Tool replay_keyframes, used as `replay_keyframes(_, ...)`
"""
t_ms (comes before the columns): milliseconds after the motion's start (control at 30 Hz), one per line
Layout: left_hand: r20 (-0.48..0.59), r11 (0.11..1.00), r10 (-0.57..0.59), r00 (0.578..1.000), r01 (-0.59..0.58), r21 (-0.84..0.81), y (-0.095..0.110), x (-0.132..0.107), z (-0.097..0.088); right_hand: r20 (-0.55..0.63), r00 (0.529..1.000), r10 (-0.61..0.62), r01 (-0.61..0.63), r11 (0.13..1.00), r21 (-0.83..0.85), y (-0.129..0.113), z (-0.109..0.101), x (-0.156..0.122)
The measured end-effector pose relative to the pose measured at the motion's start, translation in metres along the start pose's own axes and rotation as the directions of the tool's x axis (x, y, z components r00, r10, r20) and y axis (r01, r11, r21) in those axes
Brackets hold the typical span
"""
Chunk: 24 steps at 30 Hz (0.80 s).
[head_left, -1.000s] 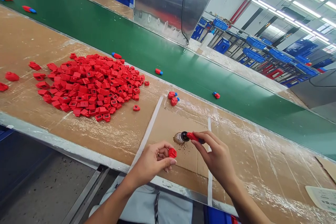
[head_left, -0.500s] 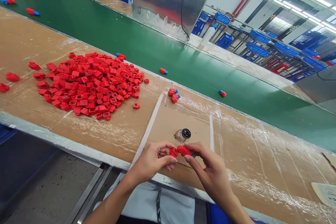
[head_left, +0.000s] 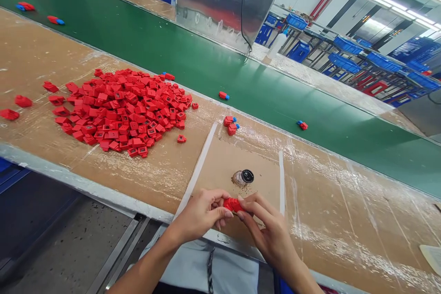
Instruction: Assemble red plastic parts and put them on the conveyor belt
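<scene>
Pinched in my left hand (head_left: 210, 211) is a small red plastic piece (head_left: 228, 203), its far side hidden by the fingers. My right hand (head_left: 263, 220) grips a second red plastic piece (head_left: 237, 205), and the two pieces touch end to end. Just beyond the fingers, a small round jar with a black top (head_left: 247, 176) stands on the cardboard sheet (head_left: 220, 161). Two red pieces with blue tips (head_left: 231, 128) lie at that sheet's far edge.
To the left spreads a big pile of red plastic pieces (head_left: 124, 110). A green conveyor belt (head_left: 193, 69) runs behind the bench, carrying several red-and-blue pieces (head_left: 223, 95). Beyond it stand a metal panel (head_left: 220, 4) and a white bottle (head_left: 277, 43).
The two red pieces, slightly apart before, now meet end to end as my right hand has moved left. The belt pieces have shifted right in view; the camera has also turned slightly.
</scene>
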State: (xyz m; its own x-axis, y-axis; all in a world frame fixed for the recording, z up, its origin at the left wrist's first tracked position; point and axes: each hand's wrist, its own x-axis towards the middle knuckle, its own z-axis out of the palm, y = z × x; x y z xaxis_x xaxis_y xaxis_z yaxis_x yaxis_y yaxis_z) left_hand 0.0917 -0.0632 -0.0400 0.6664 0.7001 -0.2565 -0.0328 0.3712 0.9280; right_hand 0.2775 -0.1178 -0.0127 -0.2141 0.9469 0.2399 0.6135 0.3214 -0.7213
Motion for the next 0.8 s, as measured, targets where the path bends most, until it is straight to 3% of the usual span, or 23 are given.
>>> replay_keyframes(367, 0.053, 0.939, 0.020, 0.998, -0.037, 0.343, 0.005, 0.001, -0.003, -0.023, 0.999, 0.024, -0.024, 1.000, 0.003, 0.004, 0.016, -0.015)
replay_keyframes(633, 0.071, 0.938, 0.020, 0.997, -0.043, 0.345, -0.001, 0.004, -0.004, -0.111, 0.993, 0.041, -0.039, 0.999, 0.026, 0.010, 0.023, -0.021)
replay_keyframes(733, 0.040, 0.954, -0.005, 0.999, -0.007, 0.299, 0.003, 0.007, -0.001, -0.189, 0.972, 0.142, -0.116, 0.982, 0.147, 0.012, 0.031, -0.027)
replay_keyframes(800, 0.047, 0.970, -0.040, 0.998, 0.028, 0.243, 0.008, 0.007, -0.001, -0.268, 0.933, 0.242, -0.181, 0.956, 0.232, 0.013, 0.032, -0.035)
